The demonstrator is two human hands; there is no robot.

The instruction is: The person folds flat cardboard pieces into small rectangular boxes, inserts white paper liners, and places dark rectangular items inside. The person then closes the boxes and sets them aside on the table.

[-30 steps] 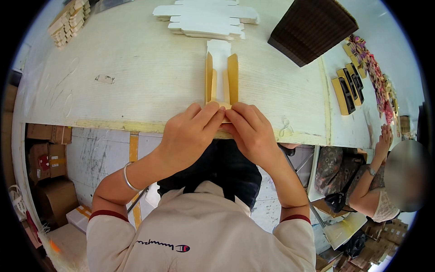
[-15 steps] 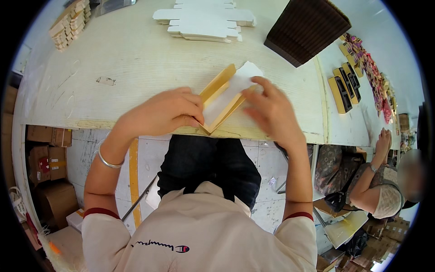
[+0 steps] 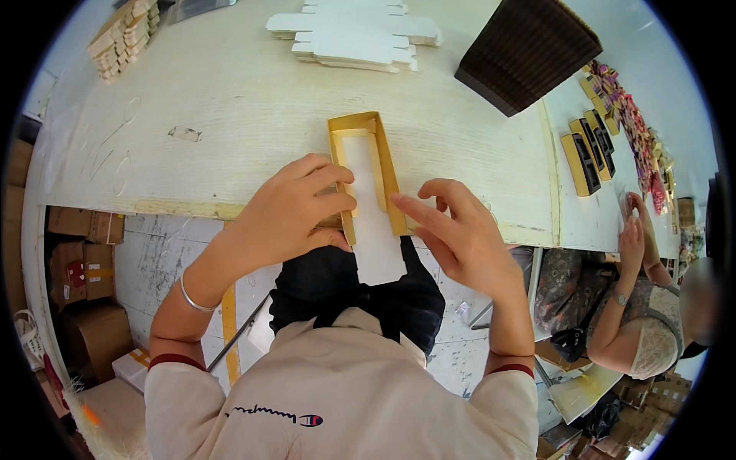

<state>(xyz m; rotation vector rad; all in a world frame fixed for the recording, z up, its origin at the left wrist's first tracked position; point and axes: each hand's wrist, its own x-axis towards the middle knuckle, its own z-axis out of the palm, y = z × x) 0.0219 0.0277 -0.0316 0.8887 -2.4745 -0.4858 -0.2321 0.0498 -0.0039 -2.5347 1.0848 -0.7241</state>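
A shallow gold cardboard box [image 3: 391, 184] with a white inside lies at the table's front edge. Its far end stands folded up. The near end is unfolded, and a white flap [image 3: 379, 249] sticks out past the edge over my lap. My left hand [image 3: 295, 205] is closed on the left wall, fingertips over its top and thumb low by the near corner. At the right wall my right hand [image 3: 460, 234] has its index fingertip touching the cardboard, the other fingers loosely bent and apart.
Flat white box blanks [image 3: 353, 38] are stacked at the far middle. A dark brown ribbed block [image 3: 529, 57] stands far right, beyond it several gold boxes with black insides [image 3: 581, 163]. Small pale pieces [image 3: 123, 38] are piled far left. Another person [image 3: 632, 307] sits at the right.
The box has turned from slanting right to nearly straight, its far end now upright and its near flap toward me. My right hand has moved down from the far end to the right wall.
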